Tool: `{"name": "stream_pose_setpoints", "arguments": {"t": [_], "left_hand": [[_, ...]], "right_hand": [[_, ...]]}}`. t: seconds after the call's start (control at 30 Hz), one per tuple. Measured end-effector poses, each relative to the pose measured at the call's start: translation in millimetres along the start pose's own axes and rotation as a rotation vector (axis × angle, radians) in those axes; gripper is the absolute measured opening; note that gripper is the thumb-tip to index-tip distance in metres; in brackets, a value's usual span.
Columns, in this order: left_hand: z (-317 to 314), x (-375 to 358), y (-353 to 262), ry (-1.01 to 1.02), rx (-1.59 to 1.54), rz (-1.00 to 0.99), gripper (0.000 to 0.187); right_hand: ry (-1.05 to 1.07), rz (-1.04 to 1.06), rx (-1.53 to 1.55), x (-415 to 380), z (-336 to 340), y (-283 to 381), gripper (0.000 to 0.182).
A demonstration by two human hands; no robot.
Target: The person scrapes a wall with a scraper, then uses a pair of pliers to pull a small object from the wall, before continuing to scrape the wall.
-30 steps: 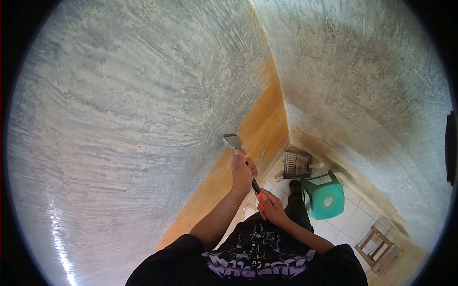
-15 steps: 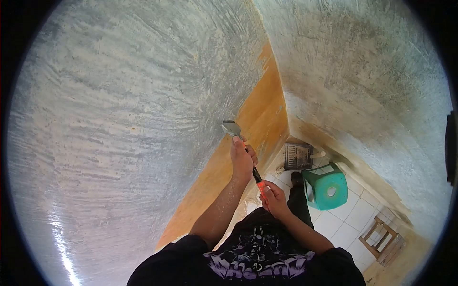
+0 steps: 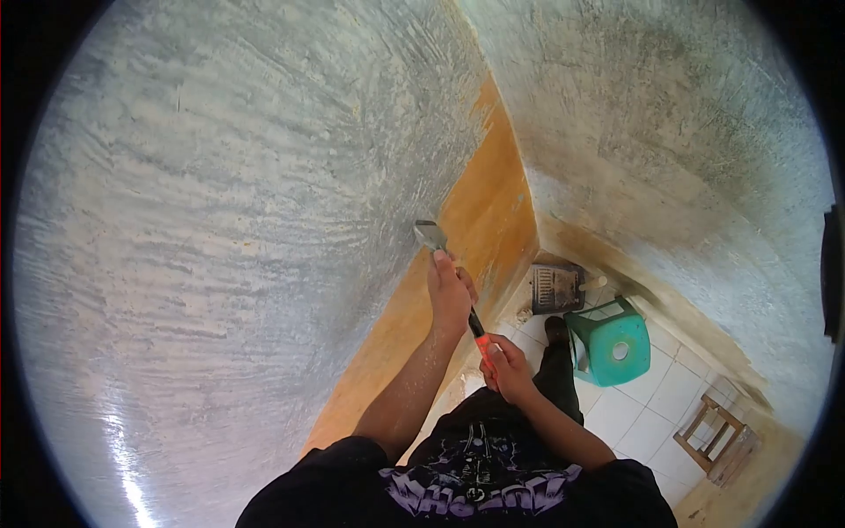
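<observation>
A long-handled scraper (image 3: 478, 324) with a red and black handle slants up toward the left wall (image 3: 229, 238). Its wide metal blade meets the wall, or nearly so, beside the edge of an orange painted strip (image 3: 488, 202). My left hand (image 3: 451, 289) wraps the handle close below the blade, thumb laid along it. Lower down, near my body, my right hand (image 3: 508, 365) is closed round the red end of the handle. Left of the orange strip the wall is bare, grey and streaked with marks.
A second grey-brown wall (image 3: 651, 132) meets the first at a corner on the right. On the white tiled floor (image 3: 647, 405) stand a green plastic stool (image 3: 623, 348) and a small wooden stool (image 3: 711, 437). A dark ribbed tray-like object (image 3: 556, 289) lies near the corner.
The view has shifted slightly, so the stools and floor appear a little farther right. Both hands keep their hold on the scraper, and the blade stays at nearly the same spot.
</observation>
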State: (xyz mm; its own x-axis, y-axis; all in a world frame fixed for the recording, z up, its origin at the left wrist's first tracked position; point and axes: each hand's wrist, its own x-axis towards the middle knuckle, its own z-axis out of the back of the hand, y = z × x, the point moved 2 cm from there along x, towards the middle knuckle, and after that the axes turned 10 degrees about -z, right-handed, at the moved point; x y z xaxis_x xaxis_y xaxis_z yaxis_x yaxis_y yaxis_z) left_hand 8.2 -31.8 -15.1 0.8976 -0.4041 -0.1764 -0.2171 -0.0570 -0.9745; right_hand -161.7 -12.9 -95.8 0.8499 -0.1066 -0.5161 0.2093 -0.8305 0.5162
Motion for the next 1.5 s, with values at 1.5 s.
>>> {"name": "stream_pose_setpoints", "arguments": {"t": [1.5], "left_hand": [[-49,37,-14,0.071,0.008,-0.063,0.039]], "right_hand": [[-0.063,0.088,0.005,8,2,65,0.034]]}}
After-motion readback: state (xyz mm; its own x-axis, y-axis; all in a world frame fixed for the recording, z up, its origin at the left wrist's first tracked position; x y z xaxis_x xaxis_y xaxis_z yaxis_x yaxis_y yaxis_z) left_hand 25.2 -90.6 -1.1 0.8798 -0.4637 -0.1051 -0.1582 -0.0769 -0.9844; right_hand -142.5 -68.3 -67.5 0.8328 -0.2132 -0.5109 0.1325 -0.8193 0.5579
